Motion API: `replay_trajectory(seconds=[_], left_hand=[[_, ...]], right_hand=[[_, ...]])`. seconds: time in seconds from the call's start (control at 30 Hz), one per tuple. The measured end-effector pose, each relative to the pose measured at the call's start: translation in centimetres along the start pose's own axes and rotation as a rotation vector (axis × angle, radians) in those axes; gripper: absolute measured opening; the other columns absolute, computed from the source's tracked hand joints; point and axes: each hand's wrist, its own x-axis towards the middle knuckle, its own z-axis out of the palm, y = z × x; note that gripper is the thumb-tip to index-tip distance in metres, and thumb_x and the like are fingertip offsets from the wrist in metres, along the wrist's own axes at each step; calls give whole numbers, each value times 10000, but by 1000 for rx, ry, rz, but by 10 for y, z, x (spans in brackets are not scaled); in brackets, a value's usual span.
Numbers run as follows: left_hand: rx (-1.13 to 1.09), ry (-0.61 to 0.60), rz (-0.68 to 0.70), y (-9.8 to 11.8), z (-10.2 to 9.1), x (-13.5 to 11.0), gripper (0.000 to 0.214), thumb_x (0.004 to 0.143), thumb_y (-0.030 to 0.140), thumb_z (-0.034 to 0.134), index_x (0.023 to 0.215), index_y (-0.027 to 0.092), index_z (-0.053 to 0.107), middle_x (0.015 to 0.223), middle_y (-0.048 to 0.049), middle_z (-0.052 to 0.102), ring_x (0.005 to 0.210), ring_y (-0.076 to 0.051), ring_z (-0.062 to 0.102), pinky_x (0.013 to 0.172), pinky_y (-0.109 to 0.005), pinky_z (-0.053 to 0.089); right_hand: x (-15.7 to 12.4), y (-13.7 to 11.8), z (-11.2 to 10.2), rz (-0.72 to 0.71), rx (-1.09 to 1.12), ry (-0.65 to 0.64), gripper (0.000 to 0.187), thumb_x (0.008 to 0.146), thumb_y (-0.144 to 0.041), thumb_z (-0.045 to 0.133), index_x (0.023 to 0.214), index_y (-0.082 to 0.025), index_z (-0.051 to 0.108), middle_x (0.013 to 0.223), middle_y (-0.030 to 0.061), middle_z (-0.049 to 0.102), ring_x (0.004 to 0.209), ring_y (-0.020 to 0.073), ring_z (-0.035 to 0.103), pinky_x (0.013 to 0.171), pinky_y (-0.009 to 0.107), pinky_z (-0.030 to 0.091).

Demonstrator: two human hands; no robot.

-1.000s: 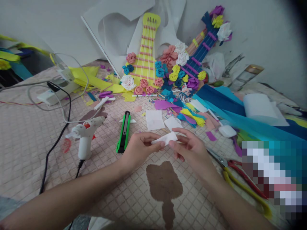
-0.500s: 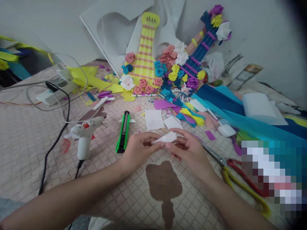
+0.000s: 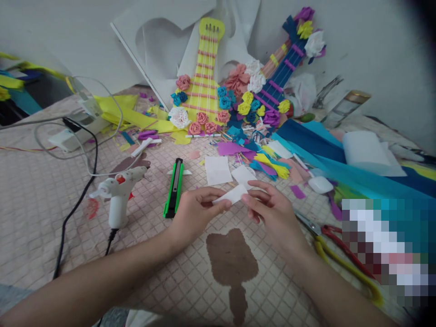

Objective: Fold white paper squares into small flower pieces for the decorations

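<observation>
Patterned tabletop [image 3: 182, 286] bears a gold-topped jar [image 3: 346, 108], contents unclear; left grip [image 3: 195, 206] and right grip [image 3: 274, 206] pinch white paper [image 3: 233, 195].

Wht glue gun [image 3: 118, 200] stands on L side of tbl [image 3: 177, 293], nozzle to R. Pwr strip [image 3: 70, 138] far L w/ grey cable [image 3: 89, 154] looped nearby. Grn cutter [image 3: 175, 188] lies R of gun. Far mid: yel paper guitar [image 3: 204, 86] w/ pink, blue & wht flwrs; blue guitar [image 3: 279, 82] to its R. Scissors [image 3: 315, 227], 1 red + 1 yel handle, near R. Wht roll [image 3: 361, 150] far R, by blue sheets [image 3: 308, 141].
</observation>
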Motion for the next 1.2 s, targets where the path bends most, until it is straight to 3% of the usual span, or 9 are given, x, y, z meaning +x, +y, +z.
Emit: replay_trajectory(seconds=[0.23,0.43,0.9,1.07,1.2], left_hand=[[-39,-1,-36,0,0,2,189,679,279,679,803,138,653,694,-38,688,618,-131,640,545,-190,504],[37,14,-11,-3,0,2,212,673,300,679,810,138,662,729,-48,689,648,-156,647,548,-208,506],[25,-10,-37,0,0,2,235,689,308,658,830,121,642,749,-58,680,660,-147,626,580,-216,483],[-32,-139,-10,6,1,3,239,743,318,594,866,115,622,894,-75,659,803,-152,594,709,-235,457],[25,-252,1,6,1,4,235,740,338,596,804,115,629,772,-34,632,709,-123,545,642,-216,420]], right_hand=[[-1,0,1,-18,11,17,387,639,-281,706,974,-194,532,735,-22,605,430,45,486,370,166,333],[-3,-1,4,7,5,-47,446,634,-287,713,1031,-203,529,675,-42,585,414,56,494,357,174,340],[2,0,-2,-94,-87,24,384,660,-306,697,995,-202,541,739,-15,632,425,54,498,368,176,367],[-2,0,1,-74,-79,-19,375,657,-298,699,984,-202,543,715,-26,623,430,52,491,376,172,366],[-5,-1,3,-48,-71,-45,377,653,-295,701,981,-202,540,724,-24,623,438,53,487,388,178,378]])
